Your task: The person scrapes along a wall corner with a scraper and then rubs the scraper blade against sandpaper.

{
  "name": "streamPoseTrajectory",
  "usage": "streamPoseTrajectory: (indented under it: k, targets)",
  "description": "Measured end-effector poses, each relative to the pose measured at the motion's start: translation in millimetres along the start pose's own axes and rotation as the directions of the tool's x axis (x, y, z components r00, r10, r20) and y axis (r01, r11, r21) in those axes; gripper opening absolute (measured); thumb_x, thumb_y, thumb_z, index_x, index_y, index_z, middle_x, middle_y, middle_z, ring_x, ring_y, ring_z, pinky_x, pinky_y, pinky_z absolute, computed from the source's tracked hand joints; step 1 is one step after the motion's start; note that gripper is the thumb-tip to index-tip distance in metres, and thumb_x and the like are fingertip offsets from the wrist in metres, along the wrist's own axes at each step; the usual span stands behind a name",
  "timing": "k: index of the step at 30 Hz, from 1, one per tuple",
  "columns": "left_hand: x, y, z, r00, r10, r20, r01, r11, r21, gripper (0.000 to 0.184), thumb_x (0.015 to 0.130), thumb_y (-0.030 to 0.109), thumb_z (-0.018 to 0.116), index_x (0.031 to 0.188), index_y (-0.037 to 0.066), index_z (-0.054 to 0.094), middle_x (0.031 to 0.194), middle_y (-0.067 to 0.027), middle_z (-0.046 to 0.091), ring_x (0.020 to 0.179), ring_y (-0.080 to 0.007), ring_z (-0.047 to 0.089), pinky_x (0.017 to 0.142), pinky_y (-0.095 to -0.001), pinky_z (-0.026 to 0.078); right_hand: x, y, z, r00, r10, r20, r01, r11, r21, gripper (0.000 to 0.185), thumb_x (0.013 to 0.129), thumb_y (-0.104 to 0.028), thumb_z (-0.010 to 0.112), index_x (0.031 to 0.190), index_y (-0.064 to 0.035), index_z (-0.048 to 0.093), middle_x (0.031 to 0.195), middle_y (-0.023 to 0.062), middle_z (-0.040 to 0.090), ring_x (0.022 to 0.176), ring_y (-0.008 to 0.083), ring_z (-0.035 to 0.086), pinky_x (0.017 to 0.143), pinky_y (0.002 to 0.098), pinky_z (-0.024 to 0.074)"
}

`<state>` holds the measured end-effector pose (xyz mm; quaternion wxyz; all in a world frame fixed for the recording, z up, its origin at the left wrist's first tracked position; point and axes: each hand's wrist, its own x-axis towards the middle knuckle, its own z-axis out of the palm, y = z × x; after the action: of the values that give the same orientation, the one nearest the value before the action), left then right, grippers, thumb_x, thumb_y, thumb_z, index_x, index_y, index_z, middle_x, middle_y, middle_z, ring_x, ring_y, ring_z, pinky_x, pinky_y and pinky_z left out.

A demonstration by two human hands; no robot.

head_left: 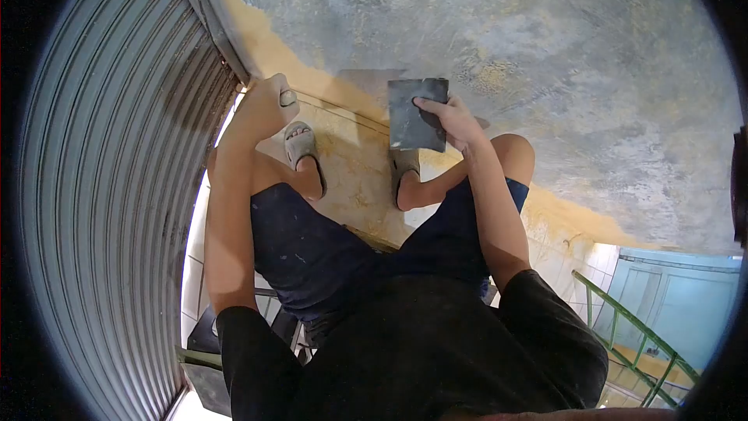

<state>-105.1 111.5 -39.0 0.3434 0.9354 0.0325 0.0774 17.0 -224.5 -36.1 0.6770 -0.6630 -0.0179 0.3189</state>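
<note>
Fingers (431, 106) (R hand (461, 123)) on dk sheet (409, 126), L hand (274, 105) curled, arms (499, 206) fwd

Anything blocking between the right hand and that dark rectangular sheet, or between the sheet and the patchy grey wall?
Nothing visible in either place. The right hand already holds the dark sheet, thumb across its face. The wall has no object showing before it there; the left hand is off to the side.
</note>
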Motion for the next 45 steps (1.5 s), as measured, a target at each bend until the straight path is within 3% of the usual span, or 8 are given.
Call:
streamPoseTrajectory:
  k: [5, 9, 14, 21, 24, 26, 32, 45]
  targets:
    - [-8, 9, -2, 0.99, -0.136, -0.034, 0.138, 0.989, 0.046, 0.028, 0.074, 0.019, 0.071, 0.082, -0.002, 0.054, 0.072, -0.0208, 0.056, 0.067, -0.0369, 0.058, 0.062, -0.0427, 0.045, 12, 18, 10, 0.996, 0.019, 0.087, -0.007, 0.991, -0.135, 0.023, 0.085, -0.015, 0.073, 0.096, 0.0038, 0.068, 0.085, 0.0072, 0.069, 0.068, 0.0146, 0.064, 0.062, 0.0296, 0.0519]
    - [-6, 18, 12, 0.984, -0.09, -0.154, 0.09, 0.996, -0.007, 0.03, 0.075, 0.021, 0.07, 0.082, -0.003, 0.053, 0.074, -0.0219, 0.056, 0.069, -0.039, 0.058, 0.064, -0.0442, 0.046, 7, 10, 28, 0.988, 0.087, 0.127, -0.019, 0.886, -0.463, 0.03, 0.082, -0.02, 0.076, 0.101, 0.0015, 0.068, 0.088, 0.0055, 0.069, 0.075, 0.0139, 0.063, 0.067, 0.0302, 0.0498]
    - [4, 43, 14, 0.992, -0.11, 0.062, 0.103, 0.99, 0.1, 0.031, 0.082, 0.024, 0.066, 0.092, -0.002, 0.053, 0.099, -0.0241, 0.06, 0.093, -0.0406, 0.061, 0.081, -0.0467, 0.049, 5, 13, 48, 0.928, 0.092, 0.36, 0.069, 0.909, -0.411, 0.027, 0.083, -0.012, 0.075, 0.108, -0.0022, 0.069, 0.096, 0.0023, 0.07, 0.087, 0.0111, 0.063, 0.08, 0.0285, 0.0493]
    - [-1, 62, 26, 0.993, 0.014, 0.116, -0.007, 0.998, -0.065, 0.035, 0.084, 0.026, 0.068, 0.099, -0.001, 0.051, 0.101, -0.0239, 0.061, 0.096, -0.0419, 0.061, 0.082, -0.0473, 0.05, 18, 17, 67, 0.903, 0.087, 0.422, 0.058, 0.945, -0.321, 0.028, 0.08, -0.008, 0.077, 0.106, -0.0037, 0.067, 0.095, 0.0005, 0.069, 0.086, 0.0104, 0.062, 0.079, 0.0278, 0.0492]
    - [-3, 66, 27, 0.984, -0.009, 0.177, 0.022, 0.997, -0.072, 0.037, 0.086, 0.027, 0.067, 0.102, 0.0, 0.049, 0.102, -0.0249, 0.061, 0.097, -0.0427, 0.061, 0.081, -0.0479, 0.05, 23, 20, 71, 0.879, 0.113, 0.464, 0.091, 0.915, -0.394, 0.034, 0.079, -0.01, 0.078, 0.109, -0.003, 0.063, 0.101, 0.0023, 0.067, 0.09, 0.0114, 0.06, 0.08, 0.0287, 0.0485]
    - [-5, 66, 26, 0.979, -0.006, 0.203, 0.013, 0.999, -0.037, 0.038, 0.086, 0.028, 0.067, 0.105, 0.0, 0.049, 0.102, -0.0254, 0.062, 0.097, -0.0434, 0.062, 0.08, -0.0485, 0.05, 23, 24, 79, 0.882, -0.03, 0.469, 0.223, 0.905, -0.362, 0.057, 0.076, -0.005, 0.079, 0.127, -0.0045, 0.054, 0.11, 0.0036, 0.063, 0.098, 0.0124, 0.057, 0.082, 0.0279, 0.0478]
    - [-14, 56, 30, 0.985, 0.085, 0.15, -0.068, 0.991, -0.114, 0.035, 0.086, 0.028, 0.067, 0.102, 0.003, 0.048, 0.098, -0.0223, 0.06, 0.096, -0.042, 0.059, 0.079, -0.0475, 0.047, 9, 2, 102, 0.82, 0.111, 0.562, 0.036, 0.969, -0.243, 0.088, 0.073, 0.0, 0.079, 0.147, -0.0069, 0.033, 0.12, 0.0042, 0.057, 0.11, 0.0146, 0.052, 0.095, 0.0299, 0.0428]
    - [-21, 46, 1, 0.993, 0.041, -0.115, -0.075, 0.947, -0.312, 0.032, 0.085, 0.019, 0.067, 0.105, 0.004, 0.048, 0.106, -0.0183, 0.049, 0.097, -0.0417, 0.057, 0.079, -0.0473, 0.048, 37, -60, 143, 0.767, 0.158, 0.622, 0.176, 0.88, -0.441, 0.073, 0.072, -0.003, 0.08, 0.137, -0.0045, 0.047, 0.114, 0.002, 0.06, 0.105, 0.0144, 0.054, 0.091, 0.028, 0.0437]
